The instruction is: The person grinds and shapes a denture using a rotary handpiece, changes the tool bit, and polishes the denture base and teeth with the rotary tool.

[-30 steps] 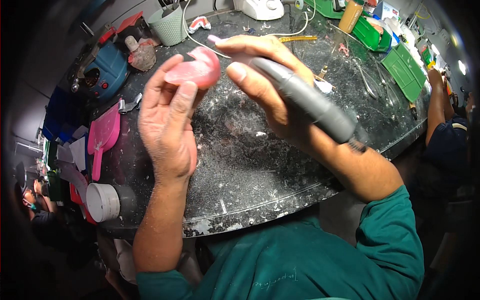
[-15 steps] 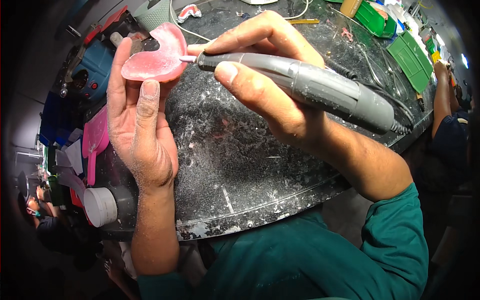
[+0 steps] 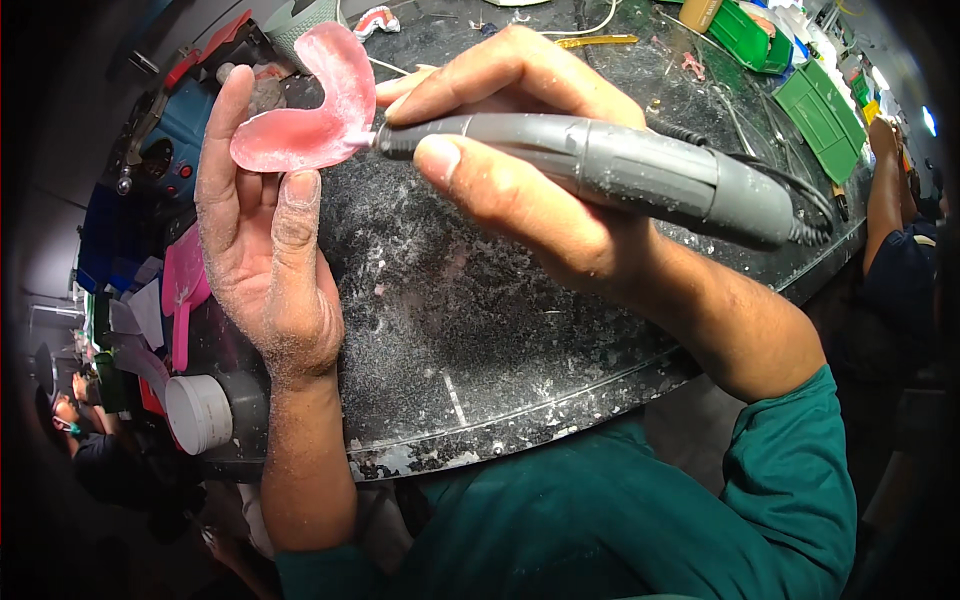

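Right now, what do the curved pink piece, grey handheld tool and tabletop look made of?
Curved pink piece: probably acrylic or wax, mostly matte, by its even pink and pale dusting. Grey handheld tool: likely plastic or coated metal, satin, by soft highlights along its barrel. Tabletop: unclear, perhaps laminate or painted board, dull, with pale worn patches along its edge.

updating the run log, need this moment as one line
left hand: holding pink U-shaped piece; right hand: holding grey handpiece; tip: at piece's edge

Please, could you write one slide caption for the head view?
The left hand holds a pink arch; the right hand holds a grey handpiece to its edge.
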Action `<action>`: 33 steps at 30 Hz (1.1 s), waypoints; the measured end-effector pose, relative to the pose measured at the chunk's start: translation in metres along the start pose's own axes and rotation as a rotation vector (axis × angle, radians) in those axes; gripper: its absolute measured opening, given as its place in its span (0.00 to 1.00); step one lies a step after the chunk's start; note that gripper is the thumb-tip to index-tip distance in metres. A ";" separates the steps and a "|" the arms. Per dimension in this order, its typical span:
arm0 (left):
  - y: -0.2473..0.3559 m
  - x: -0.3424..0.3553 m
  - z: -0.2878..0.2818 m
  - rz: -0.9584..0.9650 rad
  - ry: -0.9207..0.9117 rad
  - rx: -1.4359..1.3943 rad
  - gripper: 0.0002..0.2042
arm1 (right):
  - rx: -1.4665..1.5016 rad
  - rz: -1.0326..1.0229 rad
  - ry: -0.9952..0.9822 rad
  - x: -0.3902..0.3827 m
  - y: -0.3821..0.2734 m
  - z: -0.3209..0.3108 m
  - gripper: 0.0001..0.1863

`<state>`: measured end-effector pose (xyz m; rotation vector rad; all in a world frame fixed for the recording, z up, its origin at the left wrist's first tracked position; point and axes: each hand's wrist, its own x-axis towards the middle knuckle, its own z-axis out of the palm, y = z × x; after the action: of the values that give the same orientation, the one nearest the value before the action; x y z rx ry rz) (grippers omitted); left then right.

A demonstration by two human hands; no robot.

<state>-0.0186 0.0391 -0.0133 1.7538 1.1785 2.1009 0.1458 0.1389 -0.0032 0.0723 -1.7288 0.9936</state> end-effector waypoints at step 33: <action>0.003 -0.007 0.003 0.034 0.055 0.079 0.23 | -0.069 -0.199 0.045 0.001 0.009 0.010 0.12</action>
<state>-0.0125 0.0340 -0.0165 1.7712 1.2715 2.1636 0.1331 0.1383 -0.0083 0.1730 -1.6774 0.7843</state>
